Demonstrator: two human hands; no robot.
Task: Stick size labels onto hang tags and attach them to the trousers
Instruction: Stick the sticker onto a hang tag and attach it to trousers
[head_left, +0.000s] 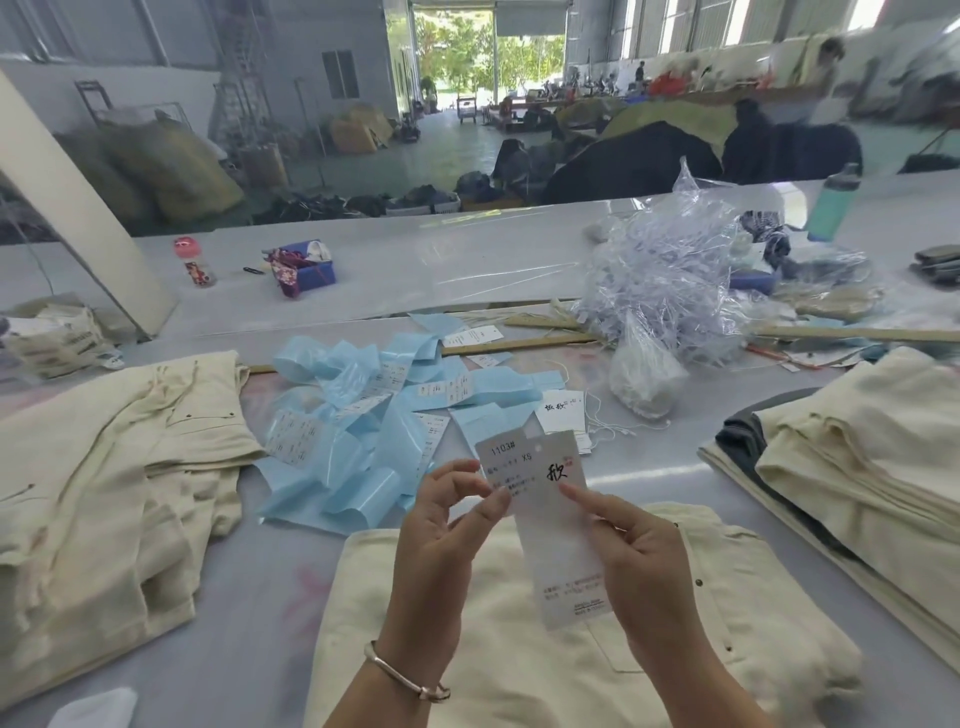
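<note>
One size label (506, 462), printed "1103#" and "XS", is pinched at its lower edge by the left hand (447, 525) against the hang tag (563, 561), which is gripped by the fingers of the right hand (636, 551) above folded cream trousers (467, 649) on the worktop (270, 613). Edges should be squared before the label is pressed flat from one side, so no crease is trapped.

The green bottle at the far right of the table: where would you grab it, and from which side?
Probably round the middle of the green bottle, coming from the near side. It stands upright with a straight, even body under a dark cap, so fingers can wrap it there. To its left lies a heap of clear plastic, which would hamper a reach from that side.
</note>
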